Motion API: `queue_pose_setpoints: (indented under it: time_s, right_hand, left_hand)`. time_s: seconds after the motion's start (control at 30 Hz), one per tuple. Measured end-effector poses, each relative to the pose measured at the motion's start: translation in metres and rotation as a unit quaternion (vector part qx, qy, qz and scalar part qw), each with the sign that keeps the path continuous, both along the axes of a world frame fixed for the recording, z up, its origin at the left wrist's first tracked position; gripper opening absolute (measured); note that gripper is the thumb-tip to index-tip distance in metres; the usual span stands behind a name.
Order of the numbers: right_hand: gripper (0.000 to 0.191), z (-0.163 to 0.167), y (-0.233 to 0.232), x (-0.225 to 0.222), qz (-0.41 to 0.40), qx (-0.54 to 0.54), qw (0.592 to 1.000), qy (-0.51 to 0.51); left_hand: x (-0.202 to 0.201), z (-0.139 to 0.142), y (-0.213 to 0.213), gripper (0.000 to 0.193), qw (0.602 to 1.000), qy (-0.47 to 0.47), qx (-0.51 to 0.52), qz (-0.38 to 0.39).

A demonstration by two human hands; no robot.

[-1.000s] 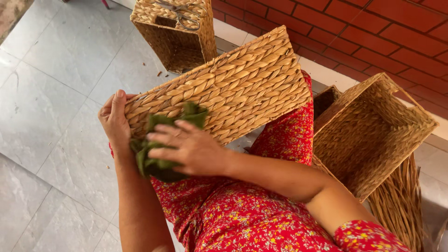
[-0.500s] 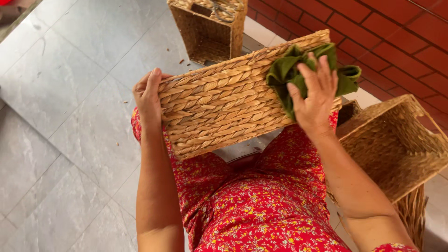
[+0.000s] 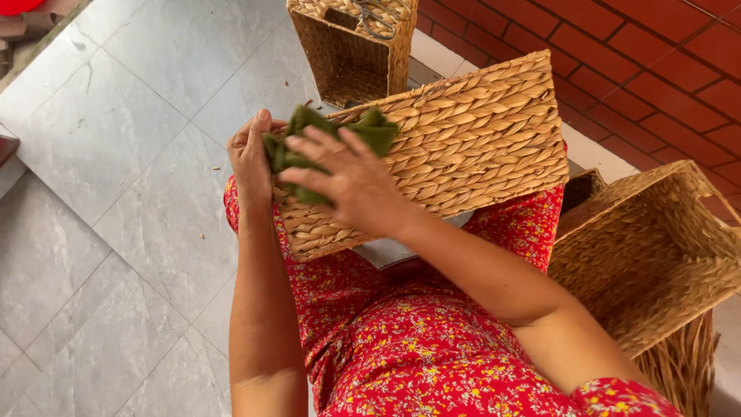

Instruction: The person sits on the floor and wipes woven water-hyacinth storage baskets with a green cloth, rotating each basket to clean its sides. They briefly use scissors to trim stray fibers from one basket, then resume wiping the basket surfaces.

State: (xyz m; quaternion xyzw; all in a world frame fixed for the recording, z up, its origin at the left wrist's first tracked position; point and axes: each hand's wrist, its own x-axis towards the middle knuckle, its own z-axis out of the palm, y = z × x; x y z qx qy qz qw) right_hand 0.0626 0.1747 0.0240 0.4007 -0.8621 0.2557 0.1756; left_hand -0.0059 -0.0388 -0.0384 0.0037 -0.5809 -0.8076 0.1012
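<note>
Head view: a rectangular woven straw basket (image 3: 455, 147) is steadied on the lap by the left hand (image 3: 251, 158) at its left end, while a crumpled green cloth (image 3: 324, 139) is pressed against its side under the right hand (image 3: 347, 181), fingers spread.

Grey tiled floor (image 3: 116, 154), woven baskets (image 3: 351, 46)

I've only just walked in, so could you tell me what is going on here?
A seated person in a red floral dress holds a woven basket on their lap. The left hand grips its end, and the right hand presses a green cloth against its side. Two more baskets stand nearby.
</note>
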Motion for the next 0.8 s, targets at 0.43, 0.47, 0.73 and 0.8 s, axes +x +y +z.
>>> queue_pose_setpoints:
  time_s: [0.43,0.47,0.73,0.8]
  right_hand:
    - [0.033,-0.034,0.231,-0.021,-0.335,-0.129,0.933,-0.006]
    - [0.031,-0.036,0.222,-0.02,-0.334,-0.106,0.936,0.003]
    - [0.038,-0.01,0.038,0.014,-0.139,-0.043,0.989,-0.014]
    - [0.046,-0.003,-0.009,0.017,-0.049,-0.025,0.998,-0.015]
  left_hand:
    - [0.008,0.011,0.011,0.041,0.999,0.022,-0.034,-0.001]
    - [0.009,0.011,0.01,0.041,0.999,0.024,-0.036,0.003]
    - [0.004,0.008,0.006,0.041,1.0,-0.004,-0.014,0.011]
    - [0.0,0.005,0.002,0.039,1.0,-0.015,0.015,0.009]
